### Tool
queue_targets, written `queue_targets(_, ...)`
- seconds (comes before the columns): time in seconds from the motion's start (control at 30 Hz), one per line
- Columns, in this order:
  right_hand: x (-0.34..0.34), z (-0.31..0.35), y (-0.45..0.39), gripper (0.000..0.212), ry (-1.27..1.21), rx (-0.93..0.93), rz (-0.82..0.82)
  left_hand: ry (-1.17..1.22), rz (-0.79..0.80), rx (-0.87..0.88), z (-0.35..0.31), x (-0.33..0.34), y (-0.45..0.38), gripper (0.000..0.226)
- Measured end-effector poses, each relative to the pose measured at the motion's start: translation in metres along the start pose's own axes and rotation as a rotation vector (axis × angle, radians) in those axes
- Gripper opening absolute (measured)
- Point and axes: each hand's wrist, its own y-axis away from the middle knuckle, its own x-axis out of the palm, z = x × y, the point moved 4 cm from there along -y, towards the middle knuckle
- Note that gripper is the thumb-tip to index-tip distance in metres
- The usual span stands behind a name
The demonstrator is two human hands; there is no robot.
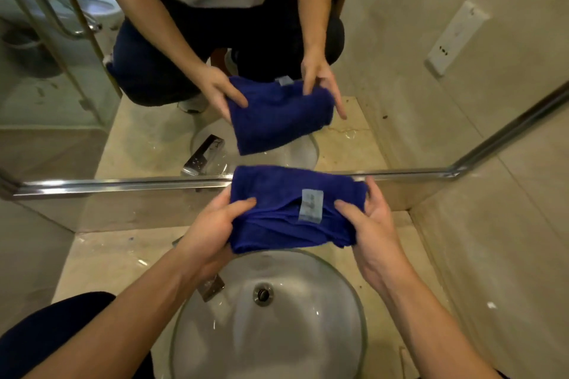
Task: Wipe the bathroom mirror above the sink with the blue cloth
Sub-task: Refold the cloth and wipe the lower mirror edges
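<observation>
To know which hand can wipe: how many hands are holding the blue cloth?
2. The left hand grips the left end of the blue cloth, the right hand its right end, above the sink.

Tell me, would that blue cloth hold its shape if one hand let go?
Probably not. The blue cloth creases and sags between the left hand and right hand, so it looks floppy. It seems light, and its nap suggests it would not slip.

The cloth (286, 218) at mid-frame is deep blue with a pale grey label (311, 205) sewn on. The sink (345, 332) at the bottom is clear glass with a silver drain (263, 294), on a mottled beige counter (104, 258). In the mirror (154, 138) across the upper frame, a white printed shirt and dark navy trousers show, above a chrome edge strip (123, 184).
</observation>
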Motion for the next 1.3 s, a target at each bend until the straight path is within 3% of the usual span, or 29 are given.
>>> queue_targets(0.07,-0.005,0.019,0.007,0.063,-0.055,-0.140,0.091,0.012,0.059,0.147,-0.006,0.006,0.001,0.039)
queue_targets(0.17,-0.008,0.019,0.019,0.029,-0.012,-0.106,0.063,-0.070,0.088,0.232,-0.005,0.011,0.004,0.027)
queue_targets(0.2,-0.010,0.016,0.021,0.022,0.004,-0.085,0.036,-0.113,0.086,0.224,-0.003,0.013,0.005,0.035)
queue_targets(0.33,-0.014,0.007,0.022,0.041,0.002,0.002,-0.027,-0.139,0.063,0.164,0.000,0.021,0.006,0.038)
queue_targets(0.53,-0.018,0.005,0.022,0.031,-0.081,0.149,0.057,0.007,0.025,0.067,0.009,0.026,0.000,0.034)
queue_targets(0.63,-0.033,-0.005,0.018,0.030,-0.224,0.329,0.007,0.167,0.022,-0.038,0.022,0.024,-0.004,0.033)
queue_targets(0.73,-0.055,-0.006,0.013,0.027,-0.379,0.489,-0.025,0.006,-0.027,-0.070,0.036,0.034,-0.013,0.026)
queue_targets(0.8,-0.070,-0.007,0.008,0.025,-0.306,0.531,-0.025,-0.127,-0.075,-0.063,0.050,0.046,-0.021,0.027)
queue_targets(0.93,-0.103,-0.015,-0.011,0.012,0.084,0.546,-0.145,-0.154,-0.107,-0.087,0.081,0.073,-0.043,0.045)
queue_targets(1.17,-0.185,-0.037,-0.061,0.009,0.407,0.309,-0.265,-0.097,-0.189,-0.214,0.163,0.105,-0.108,0.014)
queue_targets(1.3,-0.233,-0.063,-0.095,0.012,0.515,0.196,-0.413,-0.154,-0.204,-0.184,0.205,0.132,-0.149,0.016)
